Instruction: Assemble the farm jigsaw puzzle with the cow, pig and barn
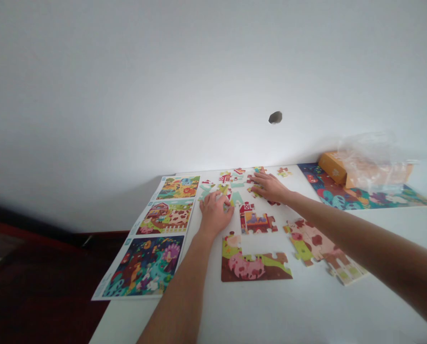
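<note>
The head view looks down at a flat white table (308, 310) with a messy pile of small, bright cardboard puzzle pieces (231, 181) on it. The pile is longer from side to side than from front to back. Both hands are on it. The left hand (213, 215) is at the near left end, with its fingers close together and curled down by a pale green puzzle piece (206, 192). I cannot tell if it is holding anything. The right hand (267, 186) is at the far right end, lying flat and wide over the pieces, and it does not seem to grip any. (The right arm reaches a long way in from the side.) A joined red barn part of the puzzle (256, 223) sits just below the right hand and just beside the left hand. Nearer the person lies a brown and pink pig puzzle (247, 266) with a gap in it.
</note>
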Demonstrator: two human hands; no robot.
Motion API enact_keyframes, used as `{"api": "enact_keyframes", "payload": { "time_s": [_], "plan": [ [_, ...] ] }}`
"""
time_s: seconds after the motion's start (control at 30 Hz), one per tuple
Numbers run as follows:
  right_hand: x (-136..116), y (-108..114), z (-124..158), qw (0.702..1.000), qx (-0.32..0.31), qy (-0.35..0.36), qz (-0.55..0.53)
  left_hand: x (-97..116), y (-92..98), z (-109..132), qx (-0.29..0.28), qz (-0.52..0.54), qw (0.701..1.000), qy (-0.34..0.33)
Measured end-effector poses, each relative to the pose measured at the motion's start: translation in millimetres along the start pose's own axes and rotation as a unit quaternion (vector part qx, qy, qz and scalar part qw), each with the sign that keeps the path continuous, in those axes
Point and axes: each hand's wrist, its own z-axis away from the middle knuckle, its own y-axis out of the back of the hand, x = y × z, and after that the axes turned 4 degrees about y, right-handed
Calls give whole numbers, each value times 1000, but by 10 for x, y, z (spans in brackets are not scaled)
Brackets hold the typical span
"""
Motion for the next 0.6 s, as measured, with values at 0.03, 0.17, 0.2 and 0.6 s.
{"api": "enact_keyframes", "payload": {
  "time_s": [0.03, 0.17, 0.2, 0.6],
  "plan": [
    [16, 15, 16, 1000, -5, -7, 2, 7, 6, 1, -1, 0, 1000, 0],
    [-39, 92, -94, 1000, 1, -29, -1, 19, 17, 4, 1, -2, 1000, -1],
    [-76, 107, -162, 1000, 2, -30, -2, 18, 14, 4, 3, -2, 1000, -1],
    [-666, -204, -1184, 994, -60, -95, -1, -11, -15, 33, 31, -5, 999, -21]
  ]
}}
